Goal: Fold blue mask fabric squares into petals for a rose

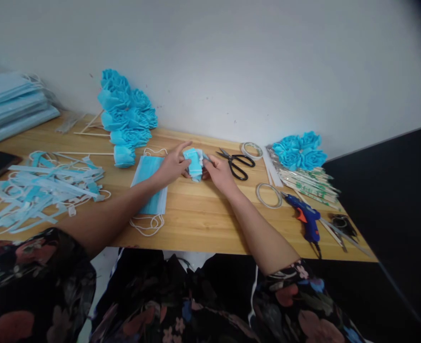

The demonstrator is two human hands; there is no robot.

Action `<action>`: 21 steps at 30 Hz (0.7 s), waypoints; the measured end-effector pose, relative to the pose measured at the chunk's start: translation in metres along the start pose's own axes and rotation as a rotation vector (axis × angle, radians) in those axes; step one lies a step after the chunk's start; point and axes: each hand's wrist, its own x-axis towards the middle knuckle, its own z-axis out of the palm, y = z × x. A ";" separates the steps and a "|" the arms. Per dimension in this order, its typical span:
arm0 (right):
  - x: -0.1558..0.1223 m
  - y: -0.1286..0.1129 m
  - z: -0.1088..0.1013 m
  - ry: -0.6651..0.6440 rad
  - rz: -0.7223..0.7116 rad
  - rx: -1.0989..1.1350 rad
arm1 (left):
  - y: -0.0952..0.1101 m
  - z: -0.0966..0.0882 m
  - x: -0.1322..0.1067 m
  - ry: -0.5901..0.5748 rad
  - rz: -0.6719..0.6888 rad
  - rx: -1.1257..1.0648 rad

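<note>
The left hand pinches blue material, forefinger extended. The right hand clasps its opposite edge, grip closed.

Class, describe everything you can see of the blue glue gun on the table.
The glue gun has a dark blue, plastic-looking body, an orange trigger and a dark cord leaving the handle. It lies on its side on the wooden table, right of the person's right hand, nozzle pointing toward a thin ring, handle toward the near edge. No hand touches it.
</note>
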 end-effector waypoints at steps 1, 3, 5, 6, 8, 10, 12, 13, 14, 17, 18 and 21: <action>0.000 0.000 0.000 0.014 0.016 0.061 | 0.001 0.000 0.000 0.002 0.002 -0.004; 0.000 -0.003 0.000 0.033 0.038 0.164 | 0.001 0.000 0.000 0.005 0.014 -0.010; -0.002 -0.006 -0.001 0.017 0.038 0.215 | -0.001 -0.001 0.001 0.006 0.027 -0.014; -0.002 -0.008 -0.001 -0.002 0.033 0.220 | -0.002 -0.002 0.001 0.006 0.036 -0.017; -0.003 -0.010 -0.001 -0.032 0.021 0.202 | -0.004 -0.003 0.002 -0.001 0.057 -0.031; -0.002 -0.009 -0.001 -0.019 0.013 0.164 | -0.005 -0.003 0.002 -0.018 0.075 -0.051; -0.001 -0.007 -0.001 0.017 0.017 0.122 | -0.004 -0.003 0.001 -0.037 0.075 -0.070; 0.000 -0.006 -0.001 0.034 0.021 0.109 | -0.003 -0.003 0.000 -0.043 0.069 -0.078; 0.001 -0.005 -0.001 0.048 0.022 0.101 | -0.002 -0.003 0.000 -0.045 0.060 -0.086; 0.002 -0.004 -0.002 0.073 0.007 0.095 | 0.001 -0.003 -0.002 -0.040 0.028 -0.101; 0.002 -0.004 -0.002 0.079 -0.002 0.090 | 0.002 -0.003 -0.002 -0.039 0.022 -0.105; 0.001 -0.005 -0.001 0.101 -0.024 0.075 | 0.002 -0.003 -0.002 -0.049 0.020 -0.118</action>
